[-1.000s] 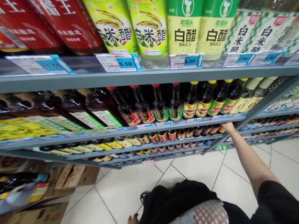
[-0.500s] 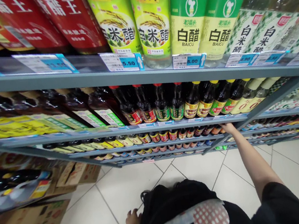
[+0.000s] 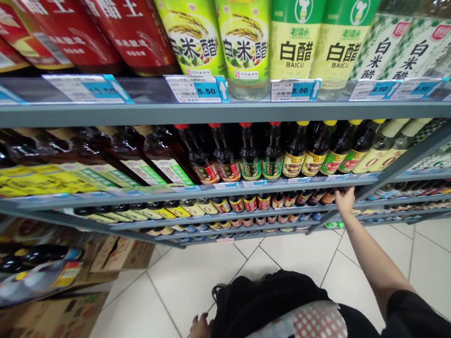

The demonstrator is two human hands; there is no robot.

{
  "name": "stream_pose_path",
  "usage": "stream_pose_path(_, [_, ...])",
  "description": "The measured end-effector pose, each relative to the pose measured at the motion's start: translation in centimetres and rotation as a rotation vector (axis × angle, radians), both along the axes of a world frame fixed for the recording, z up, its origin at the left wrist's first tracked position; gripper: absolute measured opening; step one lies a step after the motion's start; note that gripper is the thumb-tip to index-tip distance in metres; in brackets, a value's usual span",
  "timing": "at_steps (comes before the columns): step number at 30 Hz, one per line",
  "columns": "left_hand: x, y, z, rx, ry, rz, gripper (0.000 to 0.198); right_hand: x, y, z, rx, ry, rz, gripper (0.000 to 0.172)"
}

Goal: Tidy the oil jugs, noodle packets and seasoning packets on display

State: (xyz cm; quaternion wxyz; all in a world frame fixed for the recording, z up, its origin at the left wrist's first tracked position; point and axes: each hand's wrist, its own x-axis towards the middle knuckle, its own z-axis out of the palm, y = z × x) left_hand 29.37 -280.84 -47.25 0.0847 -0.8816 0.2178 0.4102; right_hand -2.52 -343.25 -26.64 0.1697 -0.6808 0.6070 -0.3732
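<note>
My right hand (image 3: 346, 202) reaches into the third shelf down, at the right end of a row of small bottles. Its thumb and fingers look curled around something dark, but the shelf above hides most of it. Just left of it stands a bottle with an orange label (image 3: 328, 197). My left hand (image 3: 200, 330) hangs low beside my black clothing, fingers loosely apart, with nothing visible in it.
Overhead, the top shelf edge (image 3: 250, 104) carries red-labelled bottles (image 3: 132, 27) and white vinegar bottles (image 3: 243, 36). Dark sauce bottles (image 3: 249, 154) line the shelf below. Cardboard boxes (image 3: 64, 334) stand at left on the tiled floor (image 3: 118, 332).
My right hand has turned, and more of its back and thumb shows at the shelf. My right forearm has shifted slightly left. The view has moved a little left.
</note>
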Motion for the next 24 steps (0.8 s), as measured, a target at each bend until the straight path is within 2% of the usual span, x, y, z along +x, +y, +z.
stream_pose_path(4, [-0.5, 0.6, 0.1, -0.015, 0.013, -0.008, 0.043, 1.2, 1.4, 0.0, -0.041, -0.008, -0.048, 0.051])
stream_pose_path(11, [-0.9, 1.4, 0.7, 0.005, 0.009, 0.014, 0.043, 1.5, 1.3, 1.9, -0.110, 0.058, -0.159, 0.049])
stream_pose_path(13, [-1.0, 1.4, 0.9, 0.010, 0.005, 0.023, 0.042, 2.2, 2.6, 1.8, -0.144, 0.070, -0.181, 0.056])
stream_pose_path(16, [-1.3, 1.4, 1.1, 0.008, 0.004, 0.038, 0.039, 4.4, 6.0, 1.4, -0.249, 0.095, -0.167, 0.069])
stream_pose_path(18, [-1.5, 1.4, 1.3, 0.000, 0.006, 0.046, 0.038, 6.5, 8.8, 1.3, -0.334, 0.118, -0.051, 0.069])
stream_pose_path(20, [-1.5, 1.4, 1.3, -0.008, 0.004, 0.053, 0.037, 9.0, 11.3, 1.6, -0.310, 0.171, 0.213, 0.062])
stream_pose_path(22, [-1.5, 1.3, 1.4, -0.017, 0.000, 0.057, 0.037, 11.7, 13.1, 2.2, -0.132, 0.275, 0.477, 0.055])
stream_pose_path(24, [-1.4, 1.1, 1.5, -0.031, 0.000, 0.060, 0.038, 14.3, 13.8, 2.9, 0.064, 0.389, 0.557, 0.052])
